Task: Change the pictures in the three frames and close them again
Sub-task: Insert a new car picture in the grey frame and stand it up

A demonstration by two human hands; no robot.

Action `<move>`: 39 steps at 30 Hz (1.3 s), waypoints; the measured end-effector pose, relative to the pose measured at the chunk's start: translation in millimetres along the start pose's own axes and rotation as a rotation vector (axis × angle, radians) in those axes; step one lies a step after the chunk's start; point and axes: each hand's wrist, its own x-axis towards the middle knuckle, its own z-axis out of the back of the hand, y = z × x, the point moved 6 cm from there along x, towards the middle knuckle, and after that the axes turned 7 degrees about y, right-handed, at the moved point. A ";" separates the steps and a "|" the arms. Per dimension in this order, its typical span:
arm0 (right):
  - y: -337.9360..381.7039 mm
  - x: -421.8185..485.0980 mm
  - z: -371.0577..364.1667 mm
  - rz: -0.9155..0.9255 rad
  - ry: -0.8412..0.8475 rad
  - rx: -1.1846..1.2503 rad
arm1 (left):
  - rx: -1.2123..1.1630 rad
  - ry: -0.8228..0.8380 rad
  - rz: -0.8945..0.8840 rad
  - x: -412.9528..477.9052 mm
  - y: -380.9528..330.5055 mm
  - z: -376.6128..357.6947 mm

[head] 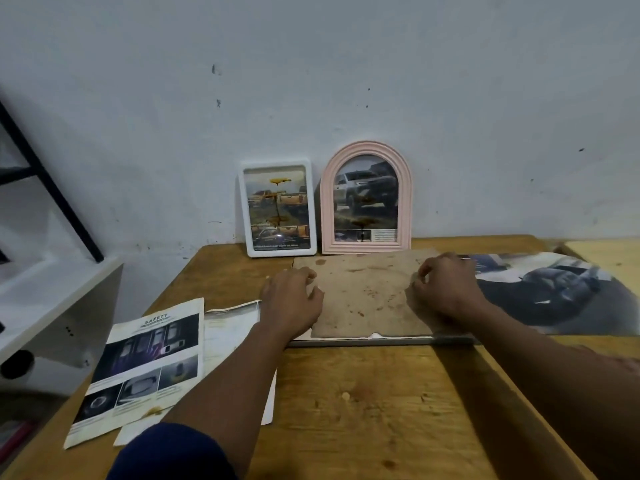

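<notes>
A third frame lies face down on the wooden table, its brown backing board up and a thin dark frame edge showing along the near side. My left hand rests on the board's left edge, fingers curled. My right hand presses the right edge, fingertips pinched at the rim. A white rectangular frame and a pink arched frame, each holding a car picture, lean upright against the wall behind.
A loose "SAFETY" brochure page and white sheets lie at the left of the table. A large car picture lies at the right. A white cabinet and black bars stand left.
</notes>
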 end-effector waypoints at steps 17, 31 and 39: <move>5.6 -21.9 -2.8 0.054 0.051 -0.214 | 0.013 0.111 0.048 6.6 1.8 2.5; 5.2 9.3 -22.4 0.093 0.134 -0.154 | 0.104 0.245 0.050 20.8 17.2 -25.7; 5.7 3.7 -29.2 0.119 0.105 -0.186 | 0.262 0.336 0.081 18.5 11.6 -32.7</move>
